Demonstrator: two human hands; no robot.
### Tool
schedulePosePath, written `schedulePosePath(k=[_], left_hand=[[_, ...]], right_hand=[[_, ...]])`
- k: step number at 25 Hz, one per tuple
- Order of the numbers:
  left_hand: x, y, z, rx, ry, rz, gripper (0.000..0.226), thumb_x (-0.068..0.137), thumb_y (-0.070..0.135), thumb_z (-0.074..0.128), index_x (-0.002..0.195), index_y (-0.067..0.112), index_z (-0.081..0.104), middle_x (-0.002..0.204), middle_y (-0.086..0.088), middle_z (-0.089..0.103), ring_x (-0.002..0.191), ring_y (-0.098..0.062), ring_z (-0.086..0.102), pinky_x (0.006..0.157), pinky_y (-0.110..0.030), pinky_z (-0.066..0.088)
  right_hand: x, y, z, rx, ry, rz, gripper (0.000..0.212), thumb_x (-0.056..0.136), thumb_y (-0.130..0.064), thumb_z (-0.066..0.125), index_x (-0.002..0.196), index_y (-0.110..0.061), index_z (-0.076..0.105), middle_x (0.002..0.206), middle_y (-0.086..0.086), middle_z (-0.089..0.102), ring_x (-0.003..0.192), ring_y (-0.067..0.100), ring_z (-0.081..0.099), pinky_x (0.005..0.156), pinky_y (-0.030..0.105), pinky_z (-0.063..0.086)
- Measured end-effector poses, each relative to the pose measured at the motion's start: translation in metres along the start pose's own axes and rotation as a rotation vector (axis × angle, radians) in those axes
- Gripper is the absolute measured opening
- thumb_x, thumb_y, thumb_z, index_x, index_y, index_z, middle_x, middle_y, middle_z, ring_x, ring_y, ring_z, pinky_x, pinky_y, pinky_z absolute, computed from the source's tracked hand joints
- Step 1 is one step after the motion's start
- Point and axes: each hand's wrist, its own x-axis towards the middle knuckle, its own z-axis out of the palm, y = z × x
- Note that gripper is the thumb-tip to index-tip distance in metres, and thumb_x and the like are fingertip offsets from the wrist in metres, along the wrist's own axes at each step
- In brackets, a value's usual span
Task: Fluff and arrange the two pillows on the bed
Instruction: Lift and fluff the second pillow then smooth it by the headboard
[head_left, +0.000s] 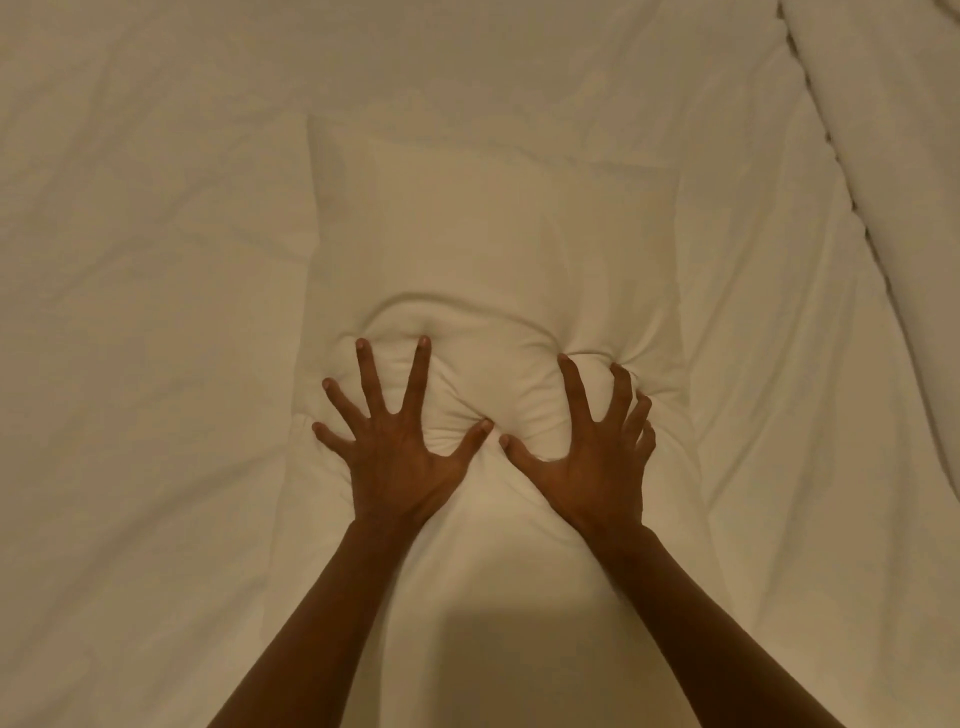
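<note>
A cream-white pillow (483, 244) lies lengthwise on the bed in the middle of the head view, running away from me. My left hand (397, 447) presses flat into its near half with the fingers spread wide. Beside it, my right hand (592, 462) also presses down, fingers spread and slightly curled. The fabric dents and bunches around both hands. Neither hand holds anything. A second pillow is not clearly in sight.
A wrinkled cream sheet (145, 260) covers the bed on all sides of the pillow. A thick white duvet (893, 156) with a folded edge runs diagonally down the far right.
</note>
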Motion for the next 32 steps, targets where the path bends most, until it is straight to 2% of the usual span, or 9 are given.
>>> schedulePosePath(k=[4, 10, 16, 21, 24, 27, 30, 32], left_hand=[[0.001, 0.001, 0.004, 0.057, 0.029, 0.017, 0.096, 0.075, 0.090, 0.041, 0.155, 0.050, 0.008, 0.167, -0.007, 0.004, 0.141, -0.051, 0.024, 0.098, -0.072, 0.036], [-0.013, 0.004, 0.016, 0.172, 0.072, 0.007, 0.077, 0.082, 0.082, 0.042, 0.149, 0.045, 0.034, 0.154, -0.014, 0.030, 0.132, -0.047, 0.037, 0.092, -0.062, 0.043], [-0.006, 0.006, 0.021, 0.198, 0.067, -0.023, 0.077, 0.081, 0.083, 0.044, 0.147, 0.045, 0.036, 0.150, -0.016, 0.034, 0.133, -0.048, 0.037, 0.093, -0.064, 0.042], [0.008, 0.003, 0.045, 0.262, 0.153, -0.027, 0.083, 0.078, 0.087, 0.040, 0.148, 0.043, 0.036, 0.149, -0.018, 0.031, 0.131, -0.051, 0.036, 0.092, -0.063, 0.038], [0.011, 0.002, 0.047, 0.242, 0.188, -0.024, 0.079, 0.079, 0.086, 0.039, 0.145, 0.043, 0.039, 0.147, -0.018, 0.034, 0.129, -0.049, 0.039, 0.091, -0.061, 0.038], [0.008, 0.008, 0.041, 0.231, 0.185, -0.002, 0.071, 0.083, 0.078, 0.043, 0.144, 0.041, 0.040, 0.145, -0.020, 0.039, 0.125, -0.046, 0.045, 0.091, -0.060, 0.041], [0.006, 0.010, 0.035, 0.299, 0.188, 0.019, 0.065, 0.084, 0.067, 0.051, 0.142, 0.039, 0.042, 0.136, -0.021, 0.050, 0.113, -0.042, 0.054, 0.086, -0.054, 0.045], [0.002, 0.014, 0.027, 0.328, 0.160, 0.032, 0.058, 0.083, 0.061, 0.057, 0.136, 0.038, 0.049, 0.129, -0.020, 0.054, 0.105, -0.039, 0.056, 0.082, -0.050, 0.047]], right_hand=[[0.004, -0.002, 0.009, -0.059, 0.009, 0.007, 0.103, 0.070, -0.095, 0.043, 0.156, -0.041, 0.027, 0.159, 0.018, 0.026, 0.141, 0.051, 0.030, 0.106, 0.066, 0.038], [-0.001, -0.005, 0.016, -0.097, 0.036, 0.005, 0.099, 0.070, -0.090, 0.050, 0.152, -0.036, 0.037, 0.155, 0.018, 0.032, 0.139, 0.049, 0.034, 0.103, 0.066, 0.038], [0.005, -0.006, 0.018, -0.080, 0.057, 0.014, 0.094, 0.071, -0.089, 0.049, 0.148, -0.036, 0.041, 0.150, 0.017, 0.035, 0.136, 0.046, 0.034, 0.100, 0.064, 0.038], [0.015, -0.002, 0.041, -0.117, 0.122, 0.014, 0.090, 0.074, -0.091, 0.040, 0.147, -0.038, 0.039, 0.148, 0.018, 0.037, 0.136, 0.047, 0.035, 0.098, 0.062, 0.037], [0.017, -0.003, 0.045, -0.113, 0.159, 0.004, 0.087, 0.073, -0.088, 0.048, 0.145, -0.040, 0.041, 0.146, 0.015, 0.039, 0.133, 0.045, 0.038, 0.098, 0.061, 0.037], [0.019, -0.007, 0.037, -0.094, 0.170, 0.003, 0.079, 0.070, -0.082, 0.058, 0.136, -0.039, 0.051, 0.136, 0.012, 0.049, 0.122, 0.040, 0.047, 0.094, 0.056, 0.039], [0.015, -0.012, 0.028, -0.113, 0.167, -0.035, 0.064, 0.075, -0.076, 0.055, 0.122, -0.033, 0.061, 0.122, 0.013, 0.055, 0.105, 0.038, 0.053, 0.086, 0.051, 0.041], [0.013, -0.014, 0.020, -0.103, 0.156, -0.057, 0.055, 0.079, -0.069, 0.057, 0.116, -0.030, 0.065, 0.120, 0.013, 0.058, 0.102, 0.038, 0.055, 0.084, 0.050, 0.042]])
